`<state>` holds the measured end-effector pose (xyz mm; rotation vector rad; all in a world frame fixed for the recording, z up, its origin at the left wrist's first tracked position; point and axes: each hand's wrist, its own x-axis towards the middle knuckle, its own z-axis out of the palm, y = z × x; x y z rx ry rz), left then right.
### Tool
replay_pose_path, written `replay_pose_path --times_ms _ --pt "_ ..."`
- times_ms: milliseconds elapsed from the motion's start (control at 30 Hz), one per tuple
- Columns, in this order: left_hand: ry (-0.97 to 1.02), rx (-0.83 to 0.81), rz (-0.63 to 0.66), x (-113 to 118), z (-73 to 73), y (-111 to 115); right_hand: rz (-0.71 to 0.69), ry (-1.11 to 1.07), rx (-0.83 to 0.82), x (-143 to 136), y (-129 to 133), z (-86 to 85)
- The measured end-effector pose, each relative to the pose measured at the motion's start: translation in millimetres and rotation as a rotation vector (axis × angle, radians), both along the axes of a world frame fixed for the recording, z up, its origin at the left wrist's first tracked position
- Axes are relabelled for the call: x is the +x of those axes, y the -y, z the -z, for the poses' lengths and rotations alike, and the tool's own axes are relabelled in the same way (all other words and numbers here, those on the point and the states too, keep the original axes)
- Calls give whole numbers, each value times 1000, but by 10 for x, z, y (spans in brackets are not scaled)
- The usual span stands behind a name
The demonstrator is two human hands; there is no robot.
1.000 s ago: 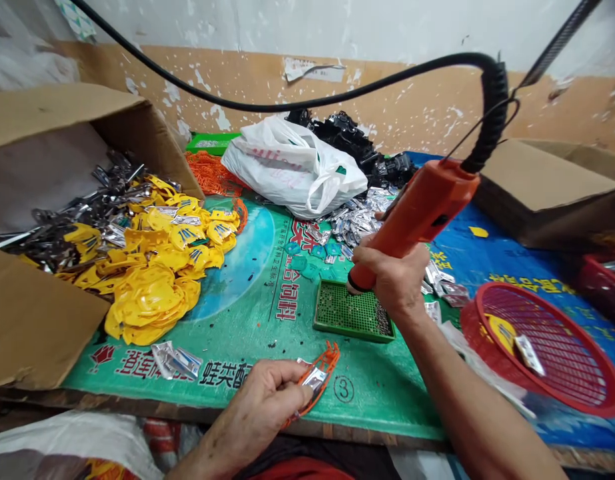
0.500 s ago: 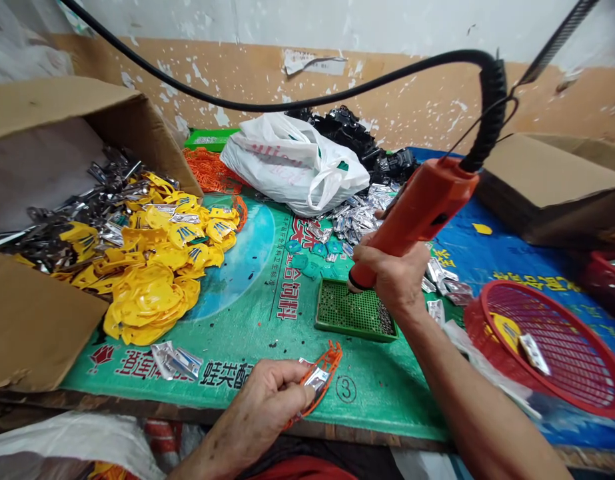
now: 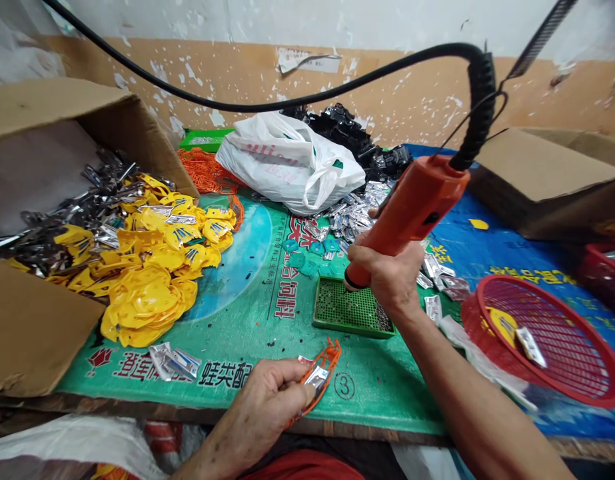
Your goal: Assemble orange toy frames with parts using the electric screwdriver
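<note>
Little has shifted in the past second from where I stand: the right hand (image 3: 392,270) still grips an orange power tool (image 3: 417,200), its tip down at a green tray (image 3: 354,331) of tiny metal bits (image 3: 384,322), while the left hand (image 3: 277,393) pinches an orange frame (image 3: 332,353) and silver strip (image 3: 316,377) near the front edge of the table (image 3: 387,387), so frame and tool remain apart; yellow parts (image 3: 147,300) spill from a cardboard box (image 3: 37,327) at left, a red basket (image 3: 584,357) sits at right, and the tool partly blocks loose silver parts (image 3: 346,221) behind it

Left, open carton (image 3: 37,327), parts heap (image 3: 152,267) partly inside; centre, tray (image 3: 347,327) beneath the tip of the power tool (image 3: 412,207); behind, bag (image 3: 287,160); right, basket (image 3: 572,333); farther back, second carton (image 3: 542,167).
</note>
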<state>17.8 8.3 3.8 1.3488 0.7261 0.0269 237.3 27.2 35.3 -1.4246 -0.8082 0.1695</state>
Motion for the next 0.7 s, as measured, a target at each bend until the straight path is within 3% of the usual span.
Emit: replay_pose_path --times_ms 700 --pt "-32 -36 -37 13 -9 14 -25 -38 20 48 29 41"
